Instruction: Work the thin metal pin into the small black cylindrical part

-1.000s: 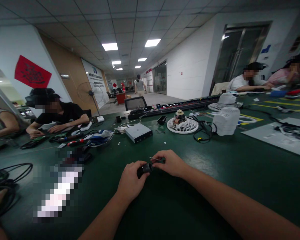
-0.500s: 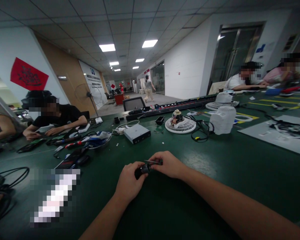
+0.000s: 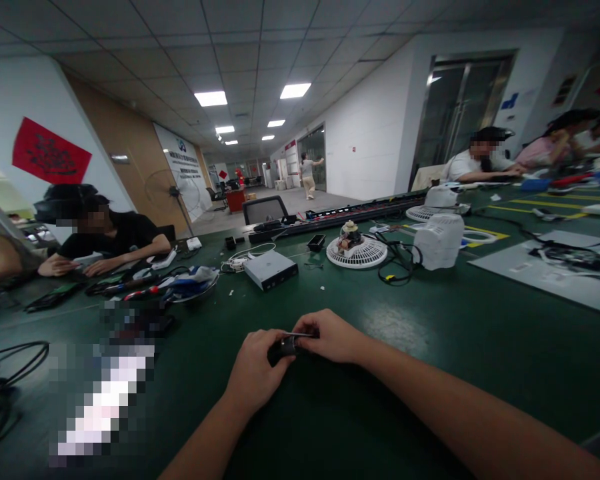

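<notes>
A small black cylindrical part (image 3: 283, 348) with a metal band is pinched between both my hands, just above the dark green table (image 3: 430, 347). My left hand (image 3: 257, 370) grips its left end with curled fingers. My right hand (image 3: 330, 335) is closed on its right end and on a thin metal pin (image 3: 300, 334) that lies across the top. What the part is stays too small to tell.
A grey box (image 3: 271, 269) lies farther back, with a white fan grille and motor (image 3: 351, 249) and a white housing (image 3: 439, 241) to its right. Tools and cables (image 3: 150, 287) sit at the left. Other people work at the left and far right.
Both hands have sunk slightly lower in view and drawn closer together on the black part. The view has shifted a little to the right.
</notes>
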The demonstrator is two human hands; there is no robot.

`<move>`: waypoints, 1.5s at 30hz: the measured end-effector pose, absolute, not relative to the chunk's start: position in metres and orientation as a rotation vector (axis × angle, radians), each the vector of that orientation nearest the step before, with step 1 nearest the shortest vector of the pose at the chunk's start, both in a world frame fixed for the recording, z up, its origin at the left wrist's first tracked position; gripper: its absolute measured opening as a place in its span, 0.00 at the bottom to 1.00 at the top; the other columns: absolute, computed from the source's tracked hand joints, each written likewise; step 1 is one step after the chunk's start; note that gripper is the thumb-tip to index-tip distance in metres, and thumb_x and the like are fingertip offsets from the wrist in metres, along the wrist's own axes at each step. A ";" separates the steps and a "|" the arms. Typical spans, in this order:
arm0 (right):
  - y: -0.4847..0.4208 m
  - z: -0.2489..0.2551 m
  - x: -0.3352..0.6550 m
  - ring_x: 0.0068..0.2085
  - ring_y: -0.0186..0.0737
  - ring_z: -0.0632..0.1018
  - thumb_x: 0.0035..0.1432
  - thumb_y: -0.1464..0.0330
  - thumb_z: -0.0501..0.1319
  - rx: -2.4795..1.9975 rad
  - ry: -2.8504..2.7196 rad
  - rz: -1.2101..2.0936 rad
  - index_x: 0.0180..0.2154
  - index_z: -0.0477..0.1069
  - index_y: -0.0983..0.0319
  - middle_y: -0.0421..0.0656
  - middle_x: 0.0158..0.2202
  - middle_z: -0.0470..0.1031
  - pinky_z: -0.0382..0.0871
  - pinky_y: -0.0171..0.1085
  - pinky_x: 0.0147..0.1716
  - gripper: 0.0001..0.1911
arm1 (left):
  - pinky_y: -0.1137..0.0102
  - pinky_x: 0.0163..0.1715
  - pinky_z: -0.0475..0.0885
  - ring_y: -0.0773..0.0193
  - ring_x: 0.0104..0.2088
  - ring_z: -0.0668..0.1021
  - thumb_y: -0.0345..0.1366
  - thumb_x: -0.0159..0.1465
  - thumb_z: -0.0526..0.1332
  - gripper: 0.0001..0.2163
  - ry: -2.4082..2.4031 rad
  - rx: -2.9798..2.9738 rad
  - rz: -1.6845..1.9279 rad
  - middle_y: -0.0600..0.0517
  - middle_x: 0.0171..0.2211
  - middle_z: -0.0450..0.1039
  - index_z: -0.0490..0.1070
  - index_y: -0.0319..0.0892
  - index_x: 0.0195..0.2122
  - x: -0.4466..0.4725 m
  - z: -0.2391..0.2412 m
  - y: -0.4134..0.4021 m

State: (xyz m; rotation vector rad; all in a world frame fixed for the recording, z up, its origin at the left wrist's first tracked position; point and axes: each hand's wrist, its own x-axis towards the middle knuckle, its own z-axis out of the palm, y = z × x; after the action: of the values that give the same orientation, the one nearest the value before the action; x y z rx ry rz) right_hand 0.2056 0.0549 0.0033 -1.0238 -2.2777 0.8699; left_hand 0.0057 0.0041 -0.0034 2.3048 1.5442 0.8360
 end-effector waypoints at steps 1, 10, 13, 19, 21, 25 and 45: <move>0.054 0.004 0.205 0.31 0.35 0.76 0.54 0.69 0.61 -1.030 -2.283 0.856 0.38 0.77 0.62 0.40 0.30 0.78 0.66 0.32 0.30 0.09 | 0.61 0.44 0.67 0.54 0.43 0.75 0.33 0.56 0.65 0.12 1.541 2.309 0.841 0.51 0.40 0.77 0.74 0.48 0.42 0.006 -0.003 0.004; 0.053 0.001 0.205 0.30 0.35 0.76 0.52 0.71 0.61 -1.018 -2.292 0.782 0.37 0.77 0.62 0.41 0.30 0.78 0.66 0.31 0.29 0.10 | 0.58 0.47 0.68 0.54 0.45 0.75 0.35 0.56 0.66 0.15 1.512 2.298 0.811 0.52 0.43 0.77 0.73 0.49 0.45 0.008 0.001 0.003; 0.052 0.003 0.206 0.31 0.35 0.76 0.54 0.69 0.60 -0.963 -2.279 0.814 0.39 0.76 0.62 0.41 0.32 0.78 0.66 0.32 0.30 0.10 | 0.59 0.46 0.68 0.54 0.44 0.76 0.37 0.56 0.66 0.15 1.499 2.313 0.842 0.52 0.43 0.77 0.73 0.49 0.45 0.008 0.002 0.002; 0.052 0.006 0.206 0.31 0.35 0.76 0.54 0.67 0.62 -0.934 -2.255 0.876 0.41 0.75 0.63 0.42 0.33 0.78 0.66 0.32 0.29 0.12 | 0.60 0.46 0.68 0.55 0.44 0.76 0.37 0.57 0.67 0.13 1.495 2.344 0.908 0.52 0.42 0.77 0.74 0.48 0.44 0.006 -0.001 0.003; 0.052 0.005 0.205 0.31 0.34 0.76 0.54 0.66 0.62 -0.958 -2.249 0.895 0.39 0.75 0.63 0.42 0.32 0.78 0.66 0.31 0.28 0.11 | 0.59 0.46 0.68 0.55 0.44 0.76 0.36 0.57 0.67 0.12 1.468 2.365 0.920 0.51 0.42 0.78 0.74 0.48 0.43 0.006 -0.003 0.004; 0.051 0.003 0.204 0.27 0.33 0.75 0.53 0.67 0.63 -1.044 -2.228 0.893 0.34 0.74 0.63 0.40 0.28 0.77 0.63 0.30 0.24 0.07 | 0.58 0.46 0.69 0.55 0.43 0.76 0.35 0.57 0.67 0.12 1.417 2.407 0.907 0.50 0.40 0.78 0.74 0.47 0.43 0.005 -0.004 0.005; 0.060 0.010 0.214 0.32 0.36 0.75 0.59 0.69 0.58 -1.094 -2.335 0.518 0.36 0.76 0.60 0.42 0.33 0.77 0.63 0.34 0.30 0.08 | 0.59 0.45 0.70 0.55 0.43 0.77 0.38 0.57 0.64 0.13 1.828 2.092 0.995 0.52 0.41 0.78 0.75 0.49 0.44 -0.006 -0.006 0.015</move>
State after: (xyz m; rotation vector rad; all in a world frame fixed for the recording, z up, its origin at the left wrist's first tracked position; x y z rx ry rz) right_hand 0.2135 0.0598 0.0103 -1.0938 -2.3354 0.5176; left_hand -0.0056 0.0150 -0.0061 2.0920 1.8278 0.9954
